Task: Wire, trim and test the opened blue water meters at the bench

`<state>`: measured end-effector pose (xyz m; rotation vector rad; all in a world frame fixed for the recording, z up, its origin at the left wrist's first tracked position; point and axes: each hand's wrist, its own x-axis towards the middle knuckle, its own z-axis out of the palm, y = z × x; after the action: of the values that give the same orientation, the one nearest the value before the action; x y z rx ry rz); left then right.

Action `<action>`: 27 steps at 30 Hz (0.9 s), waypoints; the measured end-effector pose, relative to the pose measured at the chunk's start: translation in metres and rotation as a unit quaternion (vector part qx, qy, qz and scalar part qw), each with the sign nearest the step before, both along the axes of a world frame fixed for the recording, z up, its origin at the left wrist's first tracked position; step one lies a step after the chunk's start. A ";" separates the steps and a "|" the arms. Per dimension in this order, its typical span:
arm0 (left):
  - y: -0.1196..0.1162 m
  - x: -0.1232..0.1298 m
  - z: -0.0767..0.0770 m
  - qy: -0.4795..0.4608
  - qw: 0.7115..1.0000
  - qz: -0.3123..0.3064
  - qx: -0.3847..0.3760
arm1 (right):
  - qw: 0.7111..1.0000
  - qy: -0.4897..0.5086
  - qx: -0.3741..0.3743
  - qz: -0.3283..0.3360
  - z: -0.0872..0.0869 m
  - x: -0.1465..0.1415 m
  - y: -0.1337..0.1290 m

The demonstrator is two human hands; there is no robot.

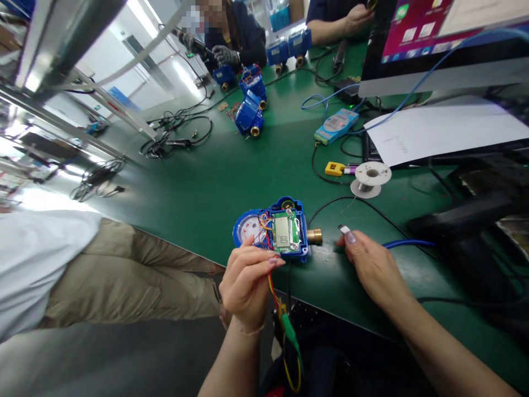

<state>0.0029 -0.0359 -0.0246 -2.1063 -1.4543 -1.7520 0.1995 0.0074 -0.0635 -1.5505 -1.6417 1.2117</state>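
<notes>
An opened blue water meter (303, 220) lies on the green table, its brass end pointing right. Inside it shows a circuit board with a small display (282, 232), thin coloured wires and a round dial (249, 228). My left hand (249, 275) is at the board's lower edge, thumb and fingertips pinched on thin red and yellow wires (271, 285). These wires hang past the table edge to a green clip (289, 331). To the right of the brass end, my right hand (372, 267) pinches a small flat piece (343, 229) with a dark tip, its kind unclear.
A solder spool (372, 175), a yellow tool (334, 169) and a light-blue box (336, 126) lie beyond my right hand. Further back are several blue meters (248, 113), cables and co-workers. A monitor (433, 44) and paper (450, 129) stand right; a person in khaki trousers (136, 275) is left.
</notes>
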 end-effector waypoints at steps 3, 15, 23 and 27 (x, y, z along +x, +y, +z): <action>-0.003 0.000 -0.007 0.036 0.999 0.013 0.011 | 1.000 -0.016 0.001 -0.005 0.001 0.000 0.001; -0.005 0.003 -0.016 0.091 0.993 0.072 0.026 | 0.999 -0.029 -0.033 0.011 0.000 0.003 0.002; -0.008 0.004 -0.012 0.115 0.990 0.081 -0.004 | 0.999 -0.018 -0.047 0.015 -0.002 0.004 0.001; -0.010 0.001 -0.007 0.135 0.989 0.062 -0.019 | 0.999 -0.019 -0.046 0.020 -0.005 0.005 0.001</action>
<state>0.0037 -0.0458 -0.0314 -2.1187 -1.5142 -1.3465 0.2041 0.0083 -0.0685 -1.6129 -1.6685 1.3025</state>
